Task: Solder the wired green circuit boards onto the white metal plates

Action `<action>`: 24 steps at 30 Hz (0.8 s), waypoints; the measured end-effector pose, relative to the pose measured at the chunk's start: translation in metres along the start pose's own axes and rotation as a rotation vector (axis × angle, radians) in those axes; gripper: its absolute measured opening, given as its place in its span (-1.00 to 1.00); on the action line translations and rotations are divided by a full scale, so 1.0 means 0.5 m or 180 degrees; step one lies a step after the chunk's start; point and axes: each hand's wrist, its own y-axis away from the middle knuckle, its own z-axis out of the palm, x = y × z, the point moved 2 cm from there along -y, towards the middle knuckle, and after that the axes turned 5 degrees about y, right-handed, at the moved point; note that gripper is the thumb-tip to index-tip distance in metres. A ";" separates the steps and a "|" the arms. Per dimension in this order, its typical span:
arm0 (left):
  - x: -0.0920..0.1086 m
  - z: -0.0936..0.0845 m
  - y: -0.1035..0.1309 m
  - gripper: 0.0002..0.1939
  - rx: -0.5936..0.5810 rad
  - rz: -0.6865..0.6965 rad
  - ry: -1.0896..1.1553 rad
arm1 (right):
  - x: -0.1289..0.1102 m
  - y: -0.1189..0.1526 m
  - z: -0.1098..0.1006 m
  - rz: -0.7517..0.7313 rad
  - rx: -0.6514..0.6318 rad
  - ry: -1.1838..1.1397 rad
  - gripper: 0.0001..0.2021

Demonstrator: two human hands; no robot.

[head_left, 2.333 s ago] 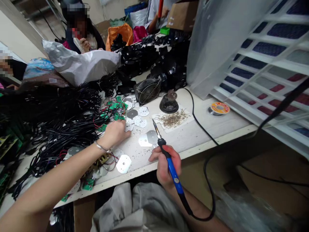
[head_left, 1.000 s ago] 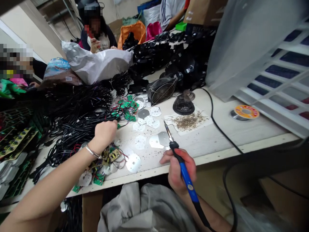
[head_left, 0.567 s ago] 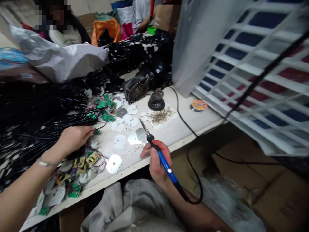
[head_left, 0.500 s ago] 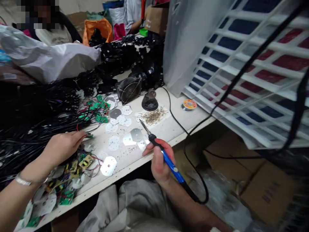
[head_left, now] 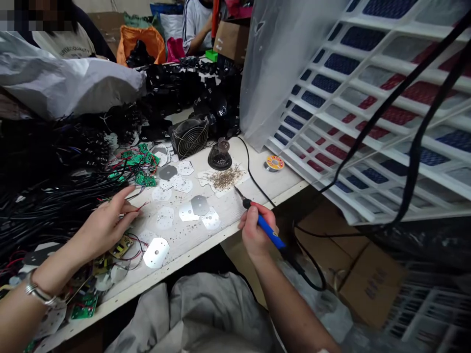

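Observation:
My right hand [head_left: 258, 228] grips the blue handle of a soldering iron [head_left: 270, 230], its tip pointing up-left near the solder crumbs [head_left: 225, 178] on the bench. My left hand [head_left: 110, 220] pinches thin red wires [head_left: 143, 206] between thumb and fingers; whatever else it holds is hidden. Green circuit boards [head_left: 145, 179] with wires lie just beyond it. A shiny white octagonal plate [head_left: 156, 252] rests near the bench edge, and more plates [head_left: 200, 206] lie between my hands. Yellow-brown boards [head_left: 121, 246] are beneath my left hand.
A small fan [head_left: 192, 139] and a dark round stand [head_left: 220, 158] stand at the back. Right of them is a solder spool [head_left: 274, 163]. Black cables [head_left: 37, 196] heap at left; a white rack [head_left: 331, 113] leans at right. Two people sit across the bench.
My right hand has moved right with the iron, its tip now lower and beside the crumbs. My left hand has turned, and red wires now show at its fingertips. The view has shifted slightly.

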 end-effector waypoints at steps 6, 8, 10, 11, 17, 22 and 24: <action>-0.004 0.008 -0.002 -0.64 0.0025 0.0203 -0.0219 | -0.002 -0.003 -0.005 -0.0023 -0.0014 0.0201 -0.70; 0.001 0.018 -0.005 -0.65 0.0001 0.0392 -0.0513 | -0.004 -0.004 -0.004 -0.0017 -0.0025 0.0231 -0.70; 0.006 0.027 -0.008 -0.64 -0.0064 0.0517 -0.0851 | -0.007 -0.004 -0.002 -0.0038 -0.0024 0.0241 -0.71; 0.009 0.031 -0.008 -0.64 -0.0099 0.0570 -0.0990 | -0.007 -0.004 -0.001 -0.0055 -0.0022 0.0239 -0.71; 0.021 0.036 -0.009 -0.64 -0.0099 0.0681 -0.1141 | -0.003 -0.009 -0.002 0.0011 -0.0001 0.0219 -0.72; 0.024 0.043 -0.024 -0.76 -0.0312 0.0762 -0.0638 | -0.022 0.010 0.009 0.0067 -0.0126 -0.0235 -0.70; 0.022 0.049 -0.034 -0.80 -0.0437 0.0784 -0.0410 | -0.040 0.035 0.026 -0.0023 -0.0318 -0.0537 -0.71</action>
